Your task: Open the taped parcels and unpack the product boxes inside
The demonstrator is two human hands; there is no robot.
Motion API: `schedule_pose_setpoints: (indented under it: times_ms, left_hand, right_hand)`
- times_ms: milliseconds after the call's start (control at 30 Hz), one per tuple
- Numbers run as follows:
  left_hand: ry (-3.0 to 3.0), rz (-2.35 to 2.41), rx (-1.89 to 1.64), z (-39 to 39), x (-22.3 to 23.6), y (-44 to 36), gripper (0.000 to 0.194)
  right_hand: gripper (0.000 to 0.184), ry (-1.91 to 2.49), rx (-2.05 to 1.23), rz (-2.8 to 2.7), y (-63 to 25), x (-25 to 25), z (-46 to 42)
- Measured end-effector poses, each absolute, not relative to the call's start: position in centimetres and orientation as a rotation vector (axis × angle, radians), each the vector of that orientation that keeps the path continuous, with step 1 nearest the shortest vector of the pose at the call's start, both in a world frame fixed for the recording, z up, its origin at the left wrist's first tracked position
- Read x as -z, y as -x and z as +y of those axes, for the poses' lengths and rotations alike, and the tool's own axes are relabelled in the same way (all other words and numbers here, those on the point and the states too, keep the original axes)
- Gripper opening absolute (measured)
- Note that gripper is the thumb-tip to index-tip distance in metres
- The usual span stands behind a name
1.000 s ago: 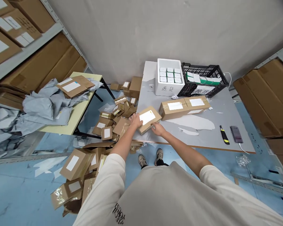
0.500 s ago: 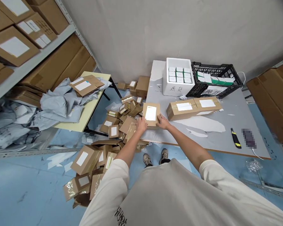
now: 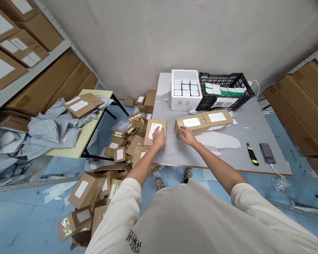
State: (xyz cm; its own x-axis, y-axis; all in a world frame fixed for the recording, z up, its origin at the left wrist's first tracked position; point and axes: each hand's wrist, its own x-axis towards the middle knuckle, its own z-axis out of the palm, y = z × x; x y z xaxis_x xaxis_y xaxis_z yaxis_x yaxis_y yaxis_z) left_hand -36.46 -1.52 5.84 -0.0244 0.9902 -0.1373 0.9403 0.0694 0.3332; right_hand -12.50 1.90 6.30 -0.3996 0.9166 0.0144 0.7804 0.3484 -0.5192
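Note:
My left hand lies flat, fingers spread, on top of a small brown cardboard box with a white label at the left edge of the grey table. My right hand reaches to the near left end of a long brown box, its fingers touching the box's end. A second labelled brown box lies end to end with it on the right.
A white foam box of small cartons and a black crate stand at the table's back. A utility knife and a dark device lie right. Several labelled boxes litter the floor left. Shelves of cartons flank both sides.
The small box has slid left toward the table's edge under my left hand. My right hand left it and moved right onto the end of the long box.

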Motion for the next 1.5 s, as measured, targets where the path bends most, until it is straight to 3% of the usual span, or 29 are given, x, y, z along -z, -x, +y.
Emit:
schedule_pose_setpoints:
  times_ms: [267, 600, 1000, 1333, 1500]
  left_hand:
    - [-2.066, 1.809, -0.189, 6.3, -6.8, 22.1, 0.088]
    - [-2.093, 1.801, 0.219, 11.4, -5.5, 18.2, 0.118]
    - [-2.069, 1.901, 0.221, 10.7, -7.3, 19.7, 0.096]
    - [-1.777, 2.006, 0.289, 5.8, -6.4, 25.6, 0.059]
    - [-1.929, 2.079, -0.002, 1.8, -6.2, 30.6, 0.05]
  right_hand:
    - [0.043, 1.616, -0.624, -2.281, 0.0, -6.4, 5.5]
    - [0.047, 1.582, -0.71, -2.369, -5.2, -5.8, 7.6]
    - [0.06, 1.62, -0.59, -2.218, -3.9, -4.6, 7.2]
    - [0.065, 1.97, -0.917, -2.153, 0.5, -2.8, 5.4]
    - [0.08, 1.784, -1.059, -2.223, 2.9, -2.0, 4.8]
